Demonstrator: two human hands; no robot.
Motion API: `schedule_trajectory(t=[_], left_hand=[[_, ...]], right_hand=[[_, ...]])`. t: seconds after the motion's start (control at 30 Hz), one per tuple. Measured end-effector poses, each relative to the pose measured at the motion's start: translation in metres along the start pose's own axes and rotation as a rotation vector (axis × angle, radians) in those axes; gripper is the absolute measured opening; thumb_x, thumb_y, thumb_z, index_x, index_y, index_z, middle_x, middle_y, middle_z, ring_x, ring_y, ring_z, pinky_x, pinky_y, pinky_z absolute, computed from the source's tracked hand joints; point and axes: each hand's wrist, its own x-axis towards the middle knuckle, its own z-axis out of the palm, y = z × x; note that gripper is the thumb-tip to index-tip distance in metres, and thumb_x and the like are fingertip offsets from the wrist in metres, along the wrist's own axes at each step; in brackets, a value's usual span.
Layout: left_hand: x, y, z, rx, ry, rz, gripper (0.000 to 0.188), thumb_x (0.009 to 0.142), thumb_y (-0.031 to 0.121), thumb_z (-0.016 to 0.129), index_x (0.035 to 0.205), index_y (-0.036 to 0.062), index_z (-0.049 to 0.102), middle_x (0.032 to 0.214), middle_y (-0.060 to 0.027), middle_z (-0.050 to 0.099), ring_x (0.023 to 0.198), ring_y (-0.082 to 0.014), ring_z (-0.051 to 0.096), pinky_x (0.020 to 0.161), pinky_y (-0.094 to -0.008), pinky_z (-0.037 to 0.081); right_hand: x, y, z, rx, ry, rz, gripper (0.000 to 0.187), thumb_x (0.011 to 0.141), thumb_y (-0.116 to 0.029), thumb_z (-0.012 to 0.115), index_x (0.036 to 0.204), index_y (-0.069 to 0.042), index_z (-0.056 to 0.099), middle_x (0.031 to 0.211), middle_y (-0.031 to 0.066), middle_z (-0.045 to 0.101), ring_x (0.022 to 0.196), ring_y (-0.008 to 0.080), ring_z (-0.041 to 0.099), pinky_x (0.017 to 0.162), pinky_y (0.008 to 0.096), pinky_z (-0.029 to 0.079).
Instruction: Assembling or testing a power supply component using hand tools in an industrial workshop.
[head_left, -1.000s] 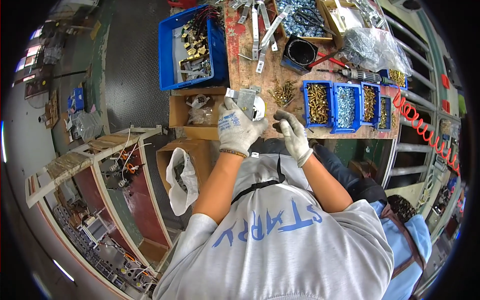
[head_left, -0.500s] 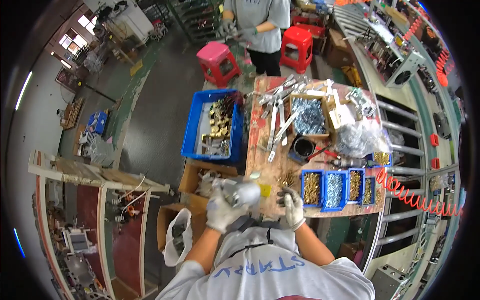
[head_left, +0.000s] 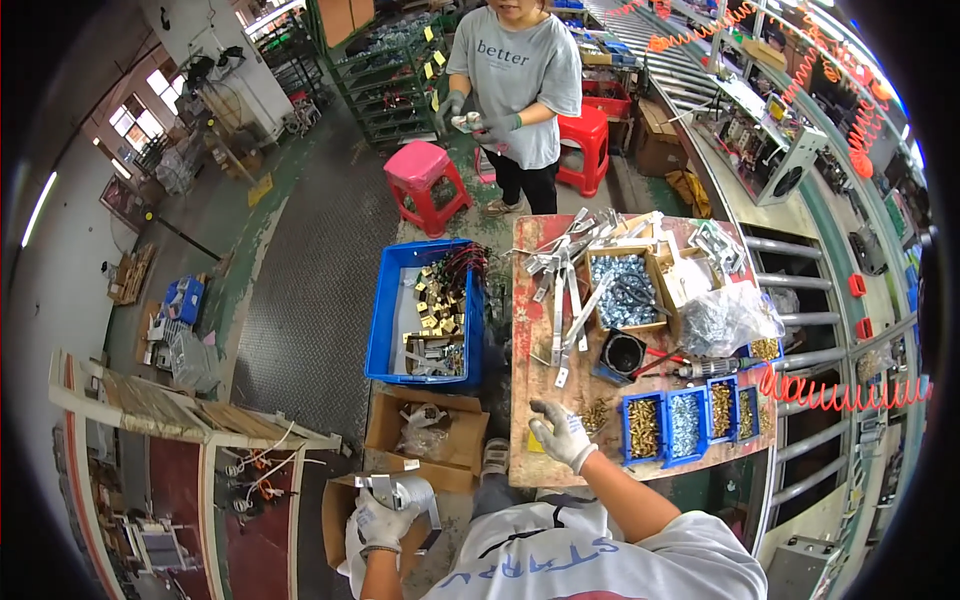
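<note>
My left hand (head_left: pixel 383 524), in a pale work glove, is closed on a silvery rounded metal part (head_left: pixel 414 494) with a flat bracket at one end. It holds the part over an open cardboard box (head_left: pixel 338 510) beside the table, where a white bag shows beneath my wrist. At the near edge of the wooden table (head_left: pixel 538 390), my gloved right hand (head_left: pixel 564 438) hovers with fingers apart and nothing in them. A small heap of brass-coloured fittings (head_left: pixel 594 415) lies just beyond its fingers.
Blue bins (head_left: pixel 643 428) of small fasteners line the table's near right. Behind them are a power screwdriver (head_left: pixel 708 369), a black square cup (head_left: pixel 622 355), metal strips (head_left: pixel 572 310) and a box of bluish parts (head_left: pixel 622 290). A blue crate (head_left: pixel 375 330) stands left; a co-worker (head_left: pixel 515 80) stands beyond.
My left hand has carried the metal part left and down, from the table's edge to the cardboard box. My right hand has moved slightly left and its fingers have spread. The view has shifted.
</note>
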Motion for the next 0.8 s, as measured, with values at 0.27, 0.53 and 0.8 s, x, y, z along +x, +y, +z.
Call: schedule_trajectory(t=[0.27, 0.53, 0.8], left_hand=[[0.076, -0.051, 0.029, 0.043, -0.302, -0.263, 0.120, 0.049, 0.044, 0.084, 0.142, -0.0094, 0.030, 0.138, -0.0283, 0.046, 0.130, -0.0391, 0.045, 0.110, -0.0407, 0.036], [0.132, -0.083, 0.071, 0.002, -0.333, -0.353, 0.121, 0.049, 0.042, 0.084, 0.143, -0.0090, 0.028, 0.142, -0.0285, 0.041, 0.134, -0.0393, 0.039, 0.115, -0.0392, 0.029], [0.193, -0.096, 0.119, 0.013, -0.292, -0.189, 0.120, 0.052, 0.045, 0.087, 0.143, -0.0079, 0.029, 0.140, -0.0279, 0.043, 0.133, -0.0380, 0.040, 0.110, -0.0397, 0.036]], right_hand=[[0.095, 0.040, 0.065, -0.753, -0.210, -0.173, 0.043, 0.086, -0.030, 0.059, 0.123, -0.008, 0.058, 0.123, 0.0145, 0.060, 0.129, 0.0315, 0.044, 0.112, 0.0482, 0.028], [0.125, 0.037, 0.086, -0.894, -0.403, -0.017, 0.051, 0.081, -0.034, 0.062, 0.126, -0.010, 0.059, 0.129, 0.0108, 0.059, 0.135, 0.0303, 0.039, 0.116, 0.0563, 0.013], [0.123, 0.042, 0.093, -0.850, -0.331, -0.077, 0.054, 0.076, -0.026, 0.061, 0.126, -0.006, 0.058, 0.131, 0.0124, 0.057, 0.133, 0.0277, 0.043, 0.116, 0.0545, 0.018]])
